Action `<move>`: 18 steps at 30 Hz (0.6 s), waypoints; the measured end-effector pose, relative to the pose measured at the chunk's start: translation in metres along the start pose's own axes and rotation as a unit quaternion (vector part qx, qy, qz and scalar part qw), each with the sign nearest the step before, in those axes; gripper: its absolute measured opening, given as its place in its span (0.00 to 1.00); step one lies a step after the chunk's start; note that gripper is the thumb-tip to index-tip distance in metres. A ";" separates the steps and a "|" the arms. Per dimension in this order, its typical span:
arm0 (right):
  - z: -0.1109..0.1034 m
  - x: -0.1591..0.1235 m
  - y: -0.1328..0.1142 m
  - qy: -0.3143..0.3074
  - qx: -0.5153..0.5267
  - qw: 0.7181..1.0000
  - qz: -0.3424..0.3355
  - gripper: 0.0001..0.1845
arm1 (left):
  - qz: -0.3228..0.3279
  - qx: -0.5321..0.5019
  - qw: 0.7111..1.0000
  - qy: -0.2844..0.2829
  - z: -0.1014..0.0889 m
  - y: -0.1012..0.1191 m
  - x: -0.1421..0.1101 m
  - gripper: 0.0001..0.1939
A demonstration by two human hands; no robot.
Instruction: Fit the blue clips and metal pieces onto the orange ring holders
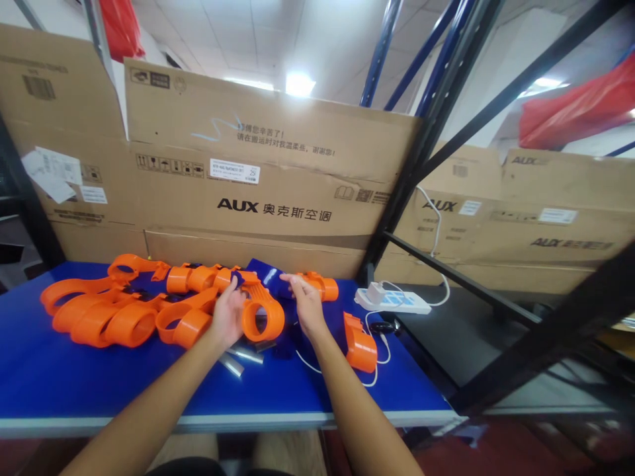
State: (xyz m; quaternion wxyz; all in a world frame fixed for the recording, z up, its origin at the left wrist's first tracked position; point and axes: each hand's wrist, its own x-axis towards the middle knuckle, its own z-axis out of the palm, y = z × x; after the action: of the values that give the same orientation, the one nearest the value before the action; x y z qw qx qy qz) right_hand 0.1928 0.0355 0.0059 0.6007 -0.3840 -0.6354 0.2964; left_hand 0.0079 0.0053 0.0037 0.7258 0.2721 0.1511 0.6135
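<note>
My left hand (229, 318) is closed around the side of an orange plastic holder (262, 322), whose wide ring faces me. A small dark piece shows by the left thumb at the holder's upper end. My right hand (307, 305) is beside it on the right, with thumb and forefinger pinched together near a dark blue piece (265, 272) with a shiny patch. What lies between the right fingertips is too small to make out. Below the holder, bare metal strips (247, 355) lie on the blue tabletop (163, 390).
Several similar orange holders (131, 324) lie in rows at the left; others lie behind my right hand. Another orange holder (361, 347) is at the right, near a white cable and a power strip (393, 301). Cardboard boxes (278, 178) line the back; a black rack post (436, 125) stands right.
</note>
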 end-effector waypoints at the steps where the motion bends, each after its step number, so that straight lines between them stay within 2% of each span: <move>1: 0.000 -0.001 0.000 0.014 -0.032 0.999 -0.013 0.22 | 0.002 0.002 1.000 -0.001 0.001 0.000 0.000 0.26; 4: -0.002 -0.004 -0.002 0.032 -0.165 0.982 -0.082 0.20 | -0.004 0.010 1.000 -0.016 0.002 -0.003 0.000 0.25; 6: -0.003 -0.006 -0.002 -0.007 -0.234 0.965 -0.122 0.24 | -0.013 0.020 0.999 -0.030 0.002 -0.005 -0.001 0.24; 9: -0.004 -0.008 0.000 -0.071 -0.277 0.947 -0.145 0.27 | -0.032 0.032 0.998 -0.039 0.002 -0.007 -0.001 0.23; 13: -0.005 -0.007 0.004 -0.066 -0.272 0.950 -0.138 0.23 | -0.053 0.034 0.997 -0.038 0.001 -0.007 -0.002 0.23; 18: -0.007 -0.001 0.004 0.009 -0.156 0.984 -0.083 0.19 | -0.032 0.023 0.999 -0.024 -0.005 -0.008 0.002 0.16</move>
State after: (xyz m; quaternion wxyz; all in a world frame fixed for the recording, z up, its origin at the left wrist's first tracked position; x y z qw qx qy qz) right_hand 0.2001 0.0360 0.0031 0.5618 -0.4212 -0.6983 0.1393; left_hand 0.0121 0.0072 -0.0053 0.7421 0.2986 0.1568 0.5793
